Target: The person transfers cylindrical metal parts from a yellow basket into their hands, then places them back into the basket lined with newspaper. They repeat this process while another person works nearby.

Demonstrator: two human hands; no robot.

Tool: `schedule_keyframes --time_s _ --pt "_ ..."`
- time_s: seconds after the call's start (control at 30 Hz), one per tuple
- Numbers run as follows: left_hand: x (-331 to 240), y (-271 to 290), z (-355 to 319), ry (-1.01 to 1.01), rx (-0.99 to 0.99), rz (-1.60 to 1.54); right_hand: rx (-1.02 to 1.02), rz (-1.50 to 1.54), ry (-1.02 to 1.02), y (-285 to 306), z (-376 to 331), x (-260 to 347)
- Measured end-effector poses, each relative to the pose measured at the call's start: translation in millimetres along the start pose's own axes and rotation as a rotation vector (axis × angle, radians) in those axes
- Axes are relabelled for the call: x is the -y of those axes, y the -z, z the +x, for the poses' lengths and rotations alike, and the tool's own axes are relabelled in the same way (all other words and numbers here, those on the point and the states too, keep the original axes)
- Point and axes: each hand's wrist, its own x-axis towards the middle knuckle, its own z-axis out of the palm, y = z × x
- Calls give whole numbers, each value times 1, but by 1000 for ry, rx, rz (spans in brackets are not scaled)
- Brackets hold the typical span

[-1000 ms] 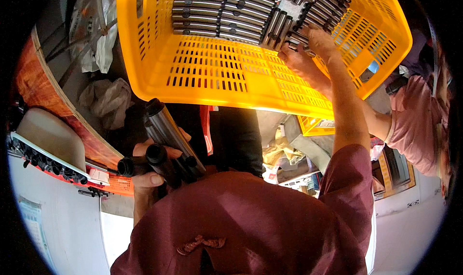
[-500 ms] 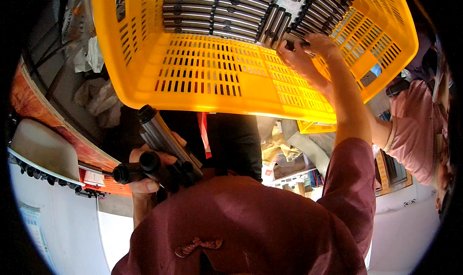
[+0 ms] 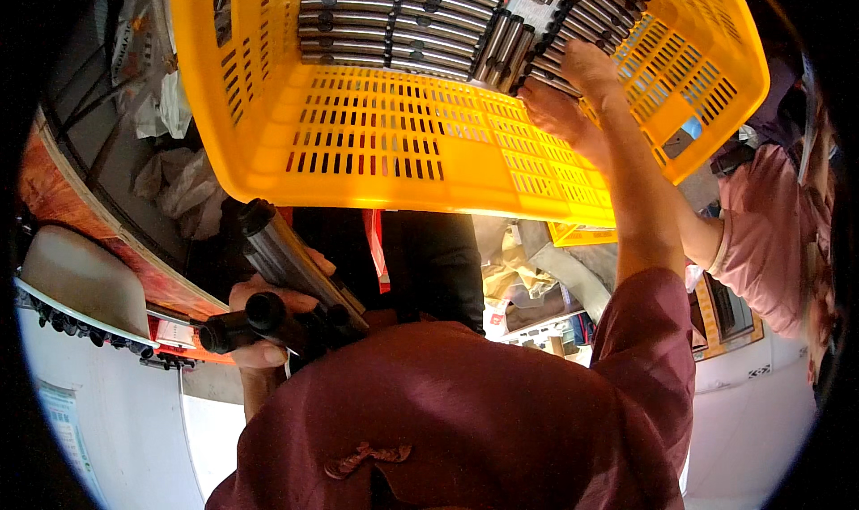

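Several silvery metal tubes with black end caps are bunched in my left hand (image 3: 268,322), low on the left in front of my body; its fingers are wrapped round the tubes (image 3: 279,252). My right hand (image 3: 573,98) reaches into a yellow plastic crate (image 3: 358,174). Its thumb and fingers are spaced along a metal tube (image 3: 557,79) at the near right of the layer, and they grip it. Packed rows of similar tubes (image 3: 398,22) cover the crate's bottom, most lying sideways, with a slanted group at the right.
A pale piece of paper (image 3: 530,11) lies among the tubes. Another person's pink-sleeved arm (image 3: 761,233) is at the right. To the left are a wooden board edge (image 3: 98,224), a whitish tray (image 3: 80,273) and crumpled plastic bags (image 3: 179,188).
My right hand has settled lower onto the tubes, and a tube now lies in line with the slanted group. My left hand has shifted slightly left with its bundle.
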Motion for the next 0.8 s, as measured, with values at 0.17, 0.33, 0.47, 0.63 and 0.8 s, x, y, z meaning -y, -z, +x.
schedule_keyframes --time_s 0.17,0.33,0.47,0.63,0.8 --pt "-7 -12 -1 -24 -92 57 72 393 273 55 -73 93" --pt "-23 -6 4 -37 -15 115 -469 635 406 42 -113 197" --pt "-27 13 -6 -74 120 232 -131 743 415 60 -123 231" --pt "-53 0 -15 55 55 312 208 652 468 94 -167 257" --pt "-75 -7 -35 25 93 287 -165 753 426 80 -216 301"
